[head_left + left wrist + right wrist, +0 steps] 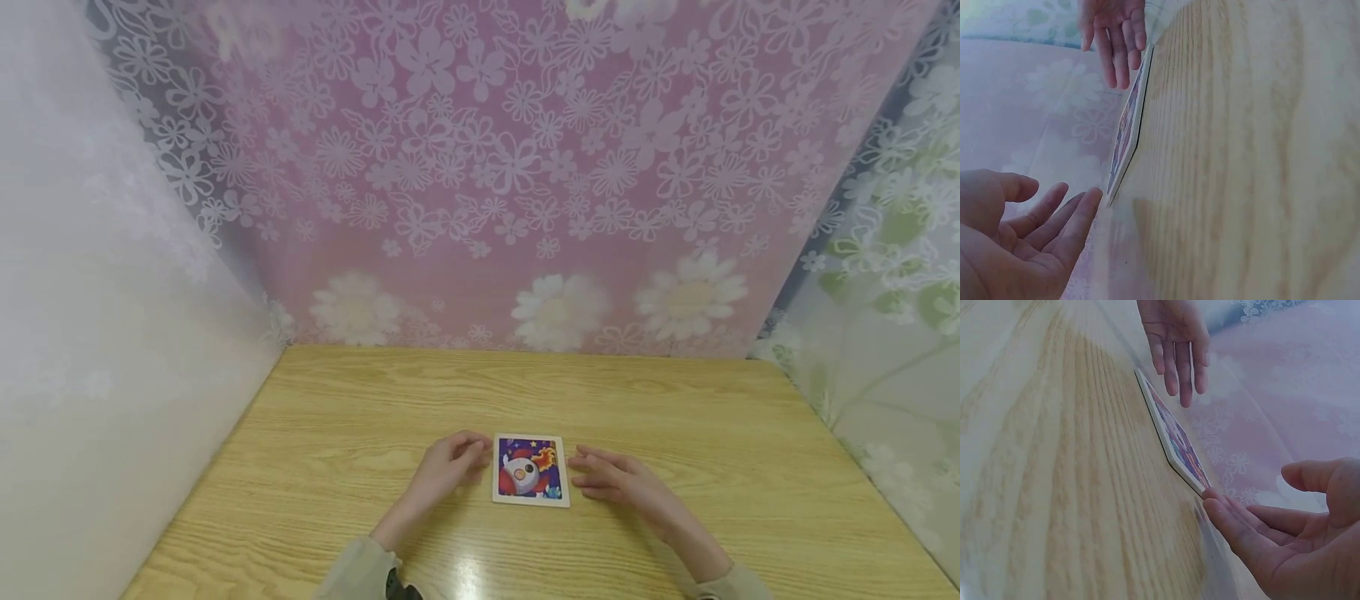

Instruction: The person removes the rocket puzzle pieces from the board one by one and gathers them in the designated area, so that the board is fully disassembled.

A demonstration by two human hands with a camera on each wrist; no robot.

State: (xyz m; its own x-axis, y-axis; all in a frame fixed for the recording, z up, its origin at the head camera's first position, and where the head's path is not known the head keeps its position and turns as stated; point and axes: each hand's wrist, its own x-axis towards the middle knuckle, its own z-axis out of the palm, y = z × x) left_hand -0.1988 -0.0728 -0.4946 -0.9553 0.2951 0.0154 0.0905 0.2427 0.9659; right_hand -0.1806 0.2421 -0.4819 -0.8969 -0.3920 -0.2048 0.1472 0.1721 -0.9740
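A small square picture puzzle board point(531, 471) with a pale border lies flat on the wooden table. It shows a white and red rocket with flames on a purple starry ground. Just off its left edge is my left hand point(452, 467), fingers loosely bent and holding nothing. On the other side, my right hand point(626, 483) rests with relaxed fingers pointing at the board's right edge. In the left wrist view the board point(1129, 128) appears edge-on, the left fingertips close to its corner. From the right wrist, the right fingertips look very near the board point(1175, 437); contact is hard to tell.
The wood-grain table point(360, 392) stretches around the board. A pink flowered cloth point(480, 208) hangs behind its back edge. Pale cloth point(112, 333) drapes along the left side, and a green and white flowered cloth point(892, 333) along the right.
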